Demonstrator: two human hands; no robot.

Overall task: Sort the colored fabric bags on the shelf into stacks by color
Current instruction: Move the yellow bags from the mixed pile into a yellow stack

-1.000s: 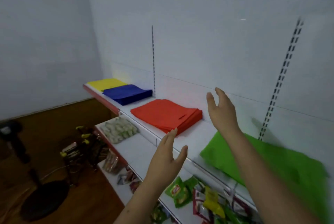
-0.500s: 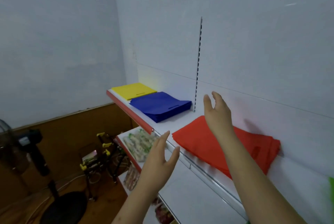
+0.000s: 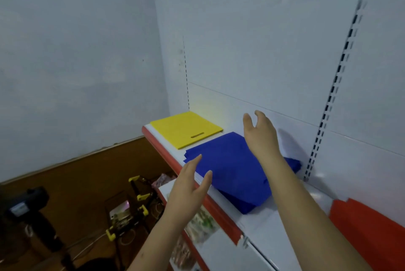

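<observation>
On the white shelf (image 3: 258, 224) a yellow bag stack (image 3: 186, 129) lies at the far left end. A blue bag stack (image 3: 230, 170) lies beside it, and a red bag stack (image 3: 368, 229) shows at the right edge, partly cut off. My left hand (image 3: 188, 187) hovers with fingers straight at the shelf's front edge, by the blue stack's near corner. My right hand (image 3: 259, 132) is raised over the blue stack's back part, fingers relaxed. Both hands hold nothing.
A slotted upright rail (image 3: 328, 104) runs up the back wall right of the blue stack. A lower shelf (image 3: 197, 224) holds packaged goods. On the brown floor at lower left stand a black stand (image 3: 28, 209) and yellow-clipped equipment (image 3: 129, 209).
The view has swung left: the green bags left the frame, the red stack slid to the right edge, and both empty hands now hover by the blue stack.
</observation>
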